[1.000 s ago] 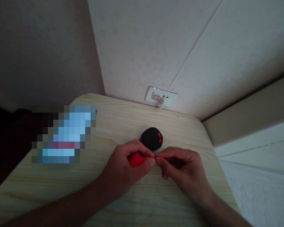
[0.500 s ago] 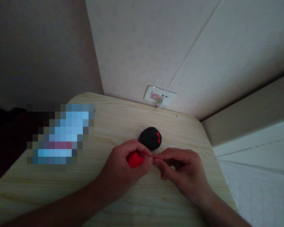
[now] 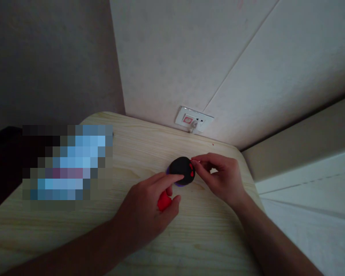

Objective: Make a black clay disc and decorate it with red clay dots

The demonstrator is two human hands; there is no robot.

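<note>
A rounded black clay shape [image 3: 178, 167] with a purple underside and small red patches on its right side rests on the wooden table. My left hand [image 3: 149, 199] is curled around a lump of red modelling clay [image 3: 164, 201], its index fingertip on the black shape's near side. At the shape's right edge, my right hand [image 3: 222, 174] pinches a tiny bit of red clay [image 3: 191, 160] between thumb and index finger. The fingertips hide most of that bit.
A pixelated bluish object [image 3: 71, 161] lies on the left of the table [image 3: 138, 142]. A wall socket [image 3: 194, 119] with a plug in it sits just above the back edge. A tiny red crumb [image 3: 213, 144] lies near that edge.
My right hand has moved up from my left fingertips to the black shape's right edge. My left index finger has stretched out onto the shape; its thumb has come away from the pinch.
</note>
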